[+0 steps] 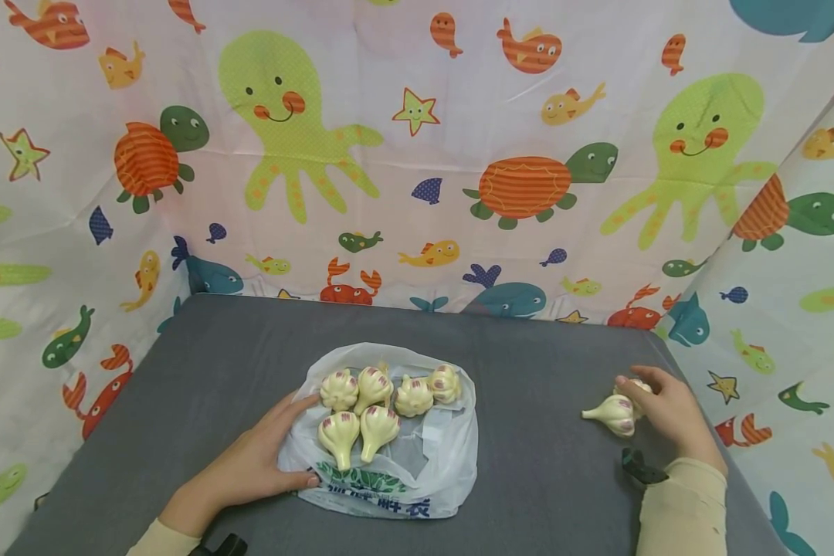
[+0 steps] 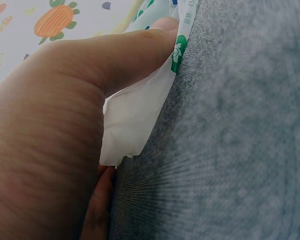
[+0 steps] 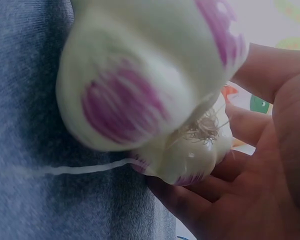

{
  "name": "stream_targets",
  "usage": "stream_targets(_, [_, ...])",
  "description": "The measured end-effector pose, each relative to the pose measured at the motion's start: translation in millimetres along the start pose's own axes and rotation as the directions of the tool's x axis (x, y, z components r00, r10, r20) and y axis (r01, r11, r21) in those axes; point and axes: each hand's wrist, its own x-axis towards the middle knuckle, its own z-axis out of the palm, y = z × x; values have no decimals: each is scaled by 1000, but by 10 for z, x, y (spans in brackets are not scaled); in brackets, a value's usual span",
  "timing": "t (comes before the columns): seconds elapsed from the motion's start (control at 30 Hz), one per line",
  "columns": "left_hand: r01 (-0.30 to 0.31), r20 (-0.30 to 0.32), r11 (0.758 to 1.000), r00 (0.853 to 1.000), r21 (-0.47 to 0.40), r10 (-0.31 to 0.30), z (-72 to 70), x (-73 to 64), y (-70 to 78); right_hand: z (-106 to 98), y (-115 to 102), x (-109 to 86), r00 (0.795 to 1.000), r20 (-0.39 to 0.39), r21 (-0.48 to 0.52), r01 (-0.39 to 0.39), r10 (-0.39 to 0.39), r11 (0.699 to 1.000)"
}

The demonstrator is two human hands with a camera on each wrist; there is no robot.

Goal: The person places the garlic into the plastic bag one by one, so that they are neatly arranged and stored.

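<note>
A white plastic bag (image 1: 452,479) with printed lettering lies on the table, with several purple-streaked garlic bulbs (image 1: 338,434) on it. My left hand (image 1: 267,452) rests at the bag's left side, fingers by the garlic and thumb spread toward the front edge. In the left wrist view the straight thumb lies across the bag (image 2: 135,117). At the far right, my right hand (image 1: 670,405) holds two garlic bulbs. The nearer bulb (image 1: 615,415) points its stem left; the other bulb (image 3: 190,157) sits behind it, against the fingers, partly hidden in the head view.
The grey cloth-covered table (image 1: 528,432) stretches between the bag and my right hand. A sea-animal printed curtain (image 1: 389,170) stands along the back and both sides. A thin white strand (image 3: 90,170) lies beside the bulbs. Dark wrist mounts (image 1: 642,468) sit at both sleeves.
</note>
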Motion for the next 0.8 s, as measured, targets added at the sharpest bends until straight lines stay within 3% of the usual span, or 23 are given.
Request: stream_targets(0.8, [19, 8, 1000, 1000, 8, -19, 10, -1, -4, -33, 36, -28, 998, 17, 42, -65, 64, 997])
